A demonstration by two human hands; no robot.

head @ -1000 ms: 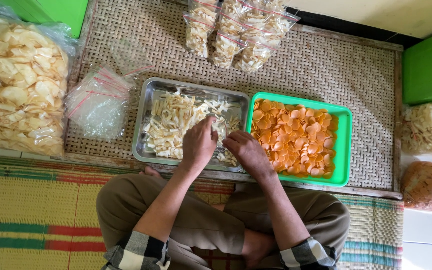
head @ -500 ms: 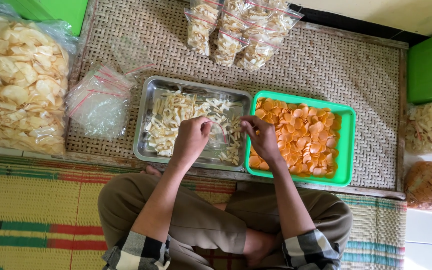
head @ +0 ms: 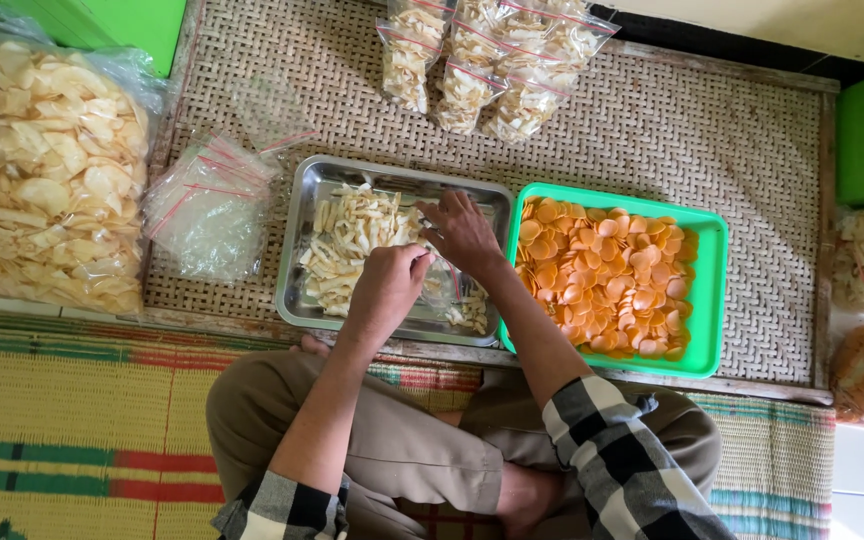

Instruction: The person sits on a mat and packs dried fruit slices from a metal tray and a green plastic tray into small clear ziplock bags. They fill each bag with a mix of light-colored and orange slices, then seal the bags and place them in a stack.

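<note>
I see both hands over the metal tray [head: 297, 280] of pale chip strips [head: 352, 240]. The left hand [head: 389, 290] is clenched around strips near the tray's front edge. The right hand [head: 462, 232] pinches the mouth of a small clear bag [head: 449, 283] (contents barely discernible). Just beside the tray stands a green tray [head: 709, 300] of orange chips [head: 602, 275].
</note>
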